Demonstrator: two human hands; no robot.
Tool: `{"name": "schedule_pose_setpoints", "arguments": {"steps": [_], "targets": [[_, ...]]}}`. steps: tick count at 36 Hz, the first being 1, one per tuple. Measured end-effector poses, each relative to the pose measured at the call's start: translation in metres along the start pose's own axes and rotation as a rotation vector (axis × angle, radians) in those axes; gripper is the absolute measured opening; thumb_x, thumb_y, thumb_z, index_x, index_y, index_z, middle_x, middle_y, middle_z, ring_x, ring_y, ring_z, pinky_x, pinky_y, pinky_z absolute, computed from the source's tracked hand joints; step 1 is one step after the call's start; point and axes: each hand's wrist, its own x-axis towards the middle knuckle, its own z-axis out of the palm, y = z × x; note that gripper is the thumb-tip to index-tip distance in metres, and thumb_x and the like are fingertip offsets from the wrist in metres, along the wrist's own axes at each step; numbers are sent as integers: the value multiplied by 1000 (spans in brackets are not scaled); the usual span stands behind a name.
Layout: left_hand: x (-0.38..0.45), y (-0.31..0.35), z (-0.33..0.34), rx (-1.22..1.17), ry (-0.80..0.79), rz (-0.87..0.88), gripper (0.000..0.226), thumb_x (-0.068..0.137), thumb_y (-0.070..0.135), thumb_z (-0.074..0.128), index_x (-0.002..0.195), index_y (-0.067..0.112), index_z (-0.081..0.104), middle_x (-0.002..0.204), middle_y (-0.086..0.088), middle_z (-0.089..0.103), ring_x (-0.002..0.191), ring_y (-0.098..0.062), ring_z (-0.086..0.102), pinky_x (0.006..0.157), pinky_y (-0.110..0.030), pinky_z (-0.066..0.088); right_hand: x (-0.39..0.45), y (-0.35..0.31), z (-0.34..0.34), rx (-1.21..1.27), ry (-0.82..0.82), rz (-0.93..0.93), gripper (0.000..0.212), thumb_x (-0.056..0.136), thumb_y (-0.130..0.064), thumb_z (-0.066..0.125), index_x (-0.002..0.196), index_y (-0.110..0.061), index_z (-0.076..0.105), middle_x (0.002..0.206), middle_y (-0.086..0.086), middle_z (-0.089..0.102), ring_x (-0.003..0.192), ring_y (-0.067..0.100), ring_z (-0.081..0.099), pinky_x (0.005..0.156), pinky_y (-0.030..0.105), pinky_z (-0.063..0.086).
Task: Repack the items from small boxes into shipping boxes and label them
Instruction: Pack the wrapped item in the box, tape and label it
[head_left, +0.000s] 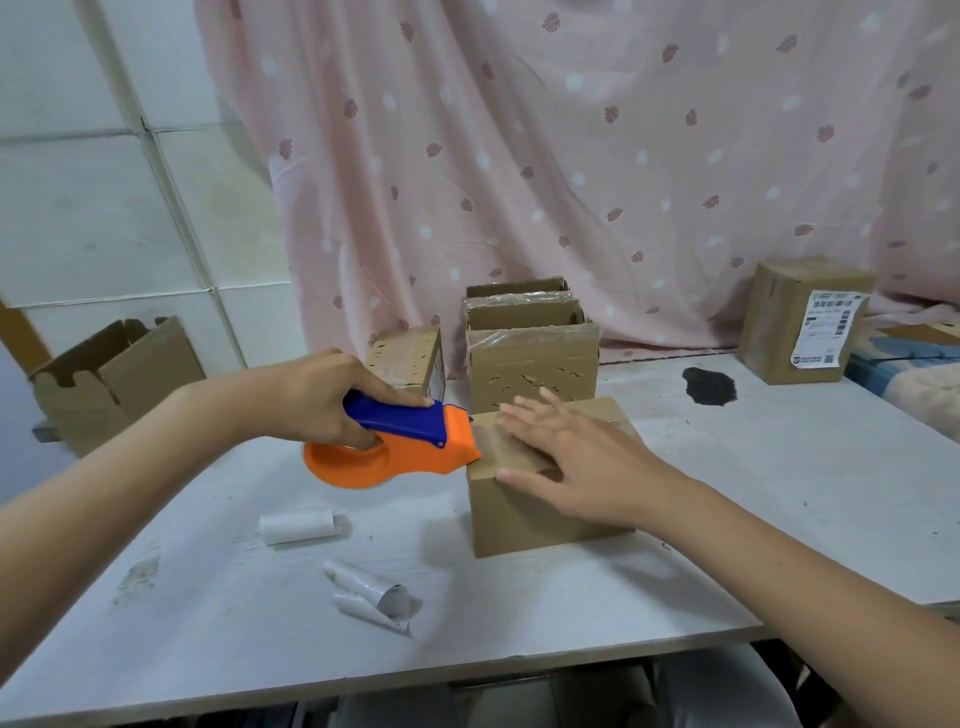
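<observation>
Gripping the tape dispenser (395, 447), the left hand (317, 400) sits at the shipping box (540, 483) top's left edge; right hand (571, 457) lies flat on top.

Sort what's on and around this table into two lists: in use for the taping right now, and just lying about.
In use:
- orange and blue tape dispenser, gripped by left hand
- brown cardboard box being taped, right hand flat on top

Lying about:
- curled white label backings
- white paper roll
- labelled box
- open box at left
</observation>
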Motion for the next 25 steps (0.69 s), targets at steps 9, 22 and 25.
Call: {"name": "schedule_pose_setpoints", "arguments": {"steps": [9, 22, 25], "targets": [[-3, -1, -2, 5, 10, -15, 66, 83, 36, 74, 121, 78, 41, 76, 5, 61, 70, -18, 53, 67, -28, 45, 9, -21, 12, -144, -36, 14, 68, 100, -61, 35, 150, -14, 38, 157, 4, 39, 148, 22, 30, 115, 40, 35], [-28, -20, -5, -32, 51, -48, 67, 82, 32, 78, 123, 74, 47, 77, 10, 63, 69, -10, 54, 63, -17, 42, 8, -23, 11, -174, -68, 34, 72, 101, -61, 31, 160, -20, 20, 166, -1, 17, 153, 12, 11, 119, 26, 16], [-41, -25, -8, -28, 29, -50, 72, 83, 30, 77, 116, 83, 41, 81, 22, 62, 75, -9, 56, 67, -17, 44, 8, -22, 11, -171, -63, 31, 72, 101, -61, 30, 160, -19, 20, 166, -1, 17, 153, 11, 11, 119, 24, 12]]}}
